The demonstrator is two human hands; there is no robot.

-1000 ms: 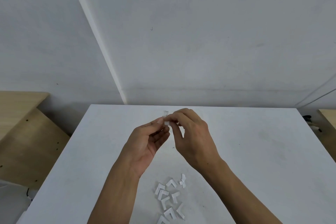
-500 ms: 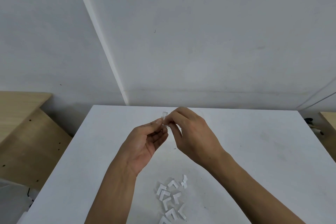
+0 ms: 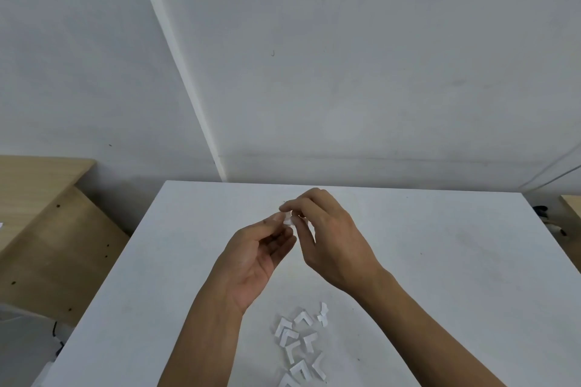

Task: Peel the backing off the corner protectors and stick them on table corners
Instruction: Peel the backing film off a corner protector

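Hands have closed in since a moment ago: your right hand (image 3: 333, 239) now covers the small clear protector (image 3: 288, 221) that stood up between your fingers (image 3: 276, 217). Both hands pinch it, likely working the backing loose. Below your left hand (image 3: 251, 261), white L-shaped pieces (image 3: 298, 345) litter the matte worktop (image 3: 456, 276).

White table (image 3: 440, 276) carries a loose pile of L-shaped white pieces (image 3: 298, 342)

left hand (image 3: 251, 258) palm up, right hand (image 3: 333, 239) pinching, fingertips meeting
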